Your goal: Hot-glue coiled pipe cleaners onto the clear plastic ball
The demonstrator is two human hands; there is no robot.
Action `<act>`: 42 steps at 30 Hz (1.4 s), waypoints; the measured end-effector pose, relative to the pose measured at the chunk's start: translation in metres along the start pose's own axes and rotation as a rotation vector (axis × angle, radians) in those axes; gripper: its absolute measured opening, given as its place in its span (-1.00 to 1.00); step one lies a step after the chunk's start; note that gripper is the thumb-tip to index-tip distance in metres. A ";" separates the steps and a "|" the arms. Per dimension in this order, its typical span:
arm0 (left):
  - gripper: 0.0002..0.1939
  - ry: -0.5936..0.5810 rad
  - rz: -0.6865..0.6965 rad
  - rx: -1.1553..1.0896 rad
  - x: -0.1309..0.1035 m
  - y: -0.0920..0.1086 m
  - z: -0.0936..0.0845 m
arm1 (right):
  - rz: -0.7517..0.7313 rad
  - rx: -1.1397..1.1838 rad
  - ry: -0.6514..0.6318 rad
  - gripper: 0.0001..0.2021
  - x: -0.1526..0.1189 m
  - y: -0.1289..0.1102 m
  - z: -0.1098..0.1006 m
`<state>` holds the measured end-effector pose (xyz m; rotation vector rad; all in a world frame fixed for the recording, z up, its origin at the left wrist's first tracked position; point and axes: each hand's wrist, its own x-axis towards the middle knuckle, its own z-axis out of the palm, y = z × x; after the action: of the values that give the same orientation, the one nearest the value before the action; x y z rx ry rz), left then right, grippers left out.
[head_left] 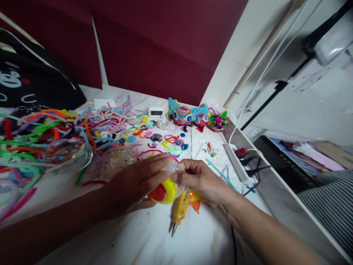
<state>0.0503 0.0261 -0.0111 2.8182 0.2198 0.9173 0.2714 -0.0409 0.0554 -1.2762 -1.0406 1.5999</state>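
Observation:
My left hand (143, 180) is wrapped round a clear plastic ball (174, 168) with coiled yellow pipe cleaner (169, 191) and a red-orange patch on its lower side. The fingers of my right hand (195, 178) pinch at the ball's right side; whether a small piece is between them is hidden. Just below my right hand, a yellow glue gun (180, 209) lies on the white table, its metal nozzle toward me and a small orange light lit.
Pipe cleaners (88, 125) are heaped at left. Behind stand a small timer (156, 112) and several decorated animal heads (182, 116). Coiled pieces (172, 140) lie mid-table. A power strip (239, 163) with cables sits at right, beside the raised table edge (278, 184).

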 end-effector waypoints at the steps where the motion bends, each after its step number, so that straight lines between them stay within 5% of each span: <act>1: -0.19 0.005 0.008 0.010 0.000 0.000 0.000 | -0.003 0.009 -0.004 -0.63 0.000 0.000 0.000; 15: -0.34 0.059 0.020 0.039 0.000 0.001 0.006 | 0.028 -0.031 -0.011 -0.73 -0.006 -0.002 0.000; 24: -0.70 0.214 0.172 0.176 0.005 0.001 0.008 | 0.029 -0.043 0.028 -0.78 -0.006 -0.005 0.007; 42: -0.84 0.271 0.215 0.170 0.003 -0.002 0.012 | -0.054 -0.118 0.074 -0.85 -0.006 0.000 0.017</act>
<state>0.0599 0.0277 -0.0192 2.9045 0.0281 1.3918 0.2554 -0.0485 0.0596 -1.3640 -1.1280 1.4577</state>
